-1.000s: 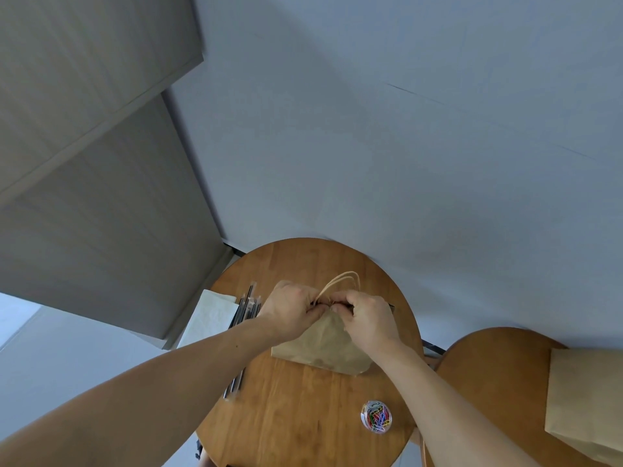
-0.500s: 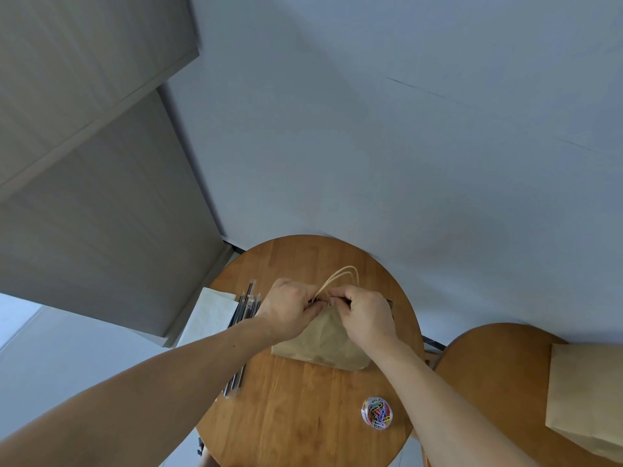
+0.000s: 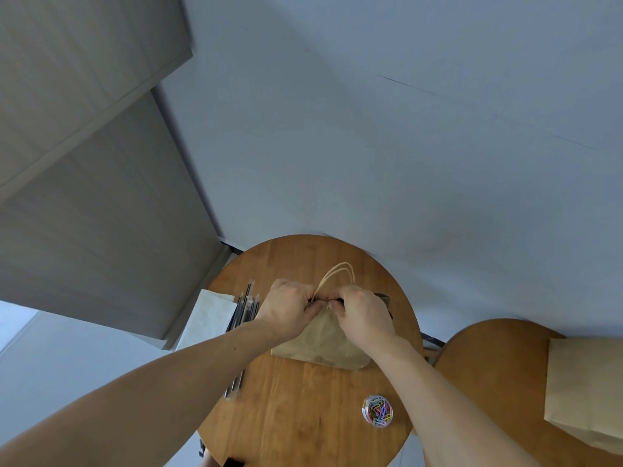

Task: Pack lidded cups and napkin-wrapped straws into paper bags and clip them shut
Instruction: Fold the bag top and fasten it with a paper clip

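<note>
So left hand [image 3: 290,310] and right hand [image 3: 362,315] are pinching the bag [image 3: 323,345] shut for clipping, probably needing a firm push next.

A brown paper bag [image 3: 320,345] stood on the round table [image 3: 303,426], its mouth pinched together by the left hand [image 3: 290,311] and the right hand [image 3: 364,315], with pale twine handles [image 3: 337,274] arching up behind. Black straws [image 3: 244,308] lay just left of it, beside white napkins [image 3: 209,318]. A clear tub of coloured paper clips [image 3: 377,410] sat nearer, to the right.
</note>
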Demonstrator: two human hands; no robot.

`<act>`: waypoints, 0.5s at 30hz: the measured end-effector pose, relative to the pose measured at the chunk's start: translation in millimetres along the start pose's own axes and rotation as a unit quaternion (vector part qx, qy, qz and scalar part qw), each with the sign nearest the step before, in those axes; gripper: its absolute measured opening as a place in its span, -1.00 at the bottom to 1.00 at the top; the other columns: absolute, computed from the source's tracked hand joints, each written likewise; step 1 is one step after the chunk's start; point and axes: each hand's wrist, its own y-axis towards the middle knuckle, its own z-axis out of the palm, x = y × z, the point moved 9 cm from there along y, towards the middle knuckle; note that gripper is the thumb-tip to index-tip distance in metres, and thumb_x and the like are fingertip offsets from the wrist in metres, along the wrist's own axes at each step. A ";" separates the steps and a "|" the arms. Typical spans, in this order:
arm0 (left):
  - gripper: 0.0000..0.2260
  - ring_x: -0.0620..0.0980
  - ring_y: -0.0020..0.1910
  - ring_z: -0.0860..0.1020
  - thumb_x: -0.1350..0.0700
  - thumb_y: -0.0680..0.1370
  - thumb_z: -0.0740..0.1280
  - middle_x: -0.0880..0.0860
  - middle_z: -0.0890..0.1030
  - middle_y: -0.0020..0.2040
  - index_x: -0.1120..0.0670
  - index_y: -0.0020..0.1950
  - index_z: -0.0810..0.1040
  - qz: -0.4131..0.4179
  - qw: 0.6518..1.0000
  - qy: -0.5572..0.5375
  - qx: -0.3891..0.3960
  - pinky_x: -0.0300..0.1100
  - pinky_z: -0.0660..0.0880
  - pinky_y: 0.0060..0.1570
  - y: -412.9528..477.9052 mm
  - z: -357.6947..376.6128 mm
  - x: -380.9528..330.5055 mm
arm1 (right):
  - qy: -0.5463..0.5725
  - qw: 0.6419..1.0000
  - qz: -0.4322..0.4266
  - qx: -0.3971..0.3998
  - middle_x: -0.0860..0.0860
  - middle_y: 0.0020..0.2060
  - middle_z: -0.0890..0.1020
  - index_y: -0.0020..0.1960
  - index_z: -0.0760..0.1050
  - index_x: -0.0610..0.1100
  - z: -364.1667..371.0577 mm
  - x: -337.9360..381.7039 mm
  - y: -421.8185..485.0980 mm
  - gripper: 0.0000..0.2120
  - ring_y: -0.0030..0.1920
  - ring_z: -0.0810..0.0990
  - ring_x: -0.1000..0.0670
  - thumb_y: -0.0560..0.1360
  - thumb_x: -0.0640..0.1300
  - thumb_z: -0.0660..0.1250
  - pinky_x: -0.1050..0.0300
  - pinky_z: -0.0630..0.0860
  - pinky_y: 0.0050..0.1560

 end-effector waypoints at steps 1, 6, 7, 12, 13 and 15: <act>-0.89 -0.15 -0.40 0.42 0.15 0.54 0.38 -0.19 0.48 -0.41 0.06 -0.18 0.64 0.001 1.000 0.004 0.000 -0.13 0.36 -0.12 0.7 -0.4 -0.6 | -0.003 1.000 -0.004 -0.001 0.02 -0.10 0.66 0.04 0.59 -0.11 -0.9 0.0 -0.3 -0.78 -0.12 0.62 0.01 0.61 0.00 0.25 0.03 0.57 -0.08; -0.89 -0.15 -0.32 0.44 0.07 0.57 0.36 -0.18 0.55 -0.32 -0.01 -0.02 0.69 0.002 1.000 0.029 -0.003 -0.14 0.38 0.01 3.2 -5.4 -0.5 | 0.140 0.987 0.008 -0.080 0.17 -0.17 0.66 0.05 0.63 -0.07 -21.6 -3.2 -5.2 -0.89 -0.26 0.59 0.20 0.57 -0.10 0.35 0.29 0.54 -0.15; -0.88 -0.14 -0.30 0.47 0.07 0.57 0.35 -0.15 0.61 -0.28 -0.01 0.00 0.69 -0.001 1.000 0.029 0.000 -0.13 0.39 0.03 2.5 -4.8 0.3 | 0.159 0.984 0.013 -0.079 0.23 -0.20 0.63 0.05 0.63 -0.04 -23.0 -2.0 -4.8 -0.90 -0.31 0.56 0.25 0.57 -0.11 0.35 0.36 0.50 -0.18; -0.90 -0.04 -0.29 0.59 0.16 0.54 0.36 -0.02 0.66 -0.27 0.10 -0.07 0.68 -0.001 1.000 -0.017 0.014 -0.19 0.46 -0.14 -2.4 -2.9 0.3 | 0.206 0.978 0.031 -0.013 0.23 -0.16 0.63 0.07 0.60 0.02 -18.0 -0.1 4.3 -0.89 -0.34 0.53 0.29 0.60 -0.10 0.31 0.37 0.46 -0.16; -0.89 -0.02 -0.30 0.58 0.17 0.54 0.35 -0.01 0.66 -0.28 0.10 -0.07 0.68 0.000 1.000 -0.019 0.015 -0.21 0.44 -0.19 -2.1 -3.8 0.5 | 0.201 0.979 0.028 0.004 0.21 -0.14 0.64 0.07 0.60 0.01 -15.6 0.2 5.4 -0.89 -0.33 0.52 0.27 0.60 -0.10 0.31 0.34 0.47 -0.15; -0.89 -0.04 -0.33 0.56 0.19 0.53 0.35 -0.02 0.64 -0.31 0.10 -0.08 0.68 0.006 1.000 -0.020 0.015 -0.27 0.39 -0.25 -2.1 -5.4 1.1 | 0.191 0.981 0.021 0.020 0.21 -0.16 0.64 0.06 0.61 0.01 -11.9 0.3 5.8 -0.89 -0.33 0.52 0.26 0.60 -0.10 0.32 0.29 0.49 -0.13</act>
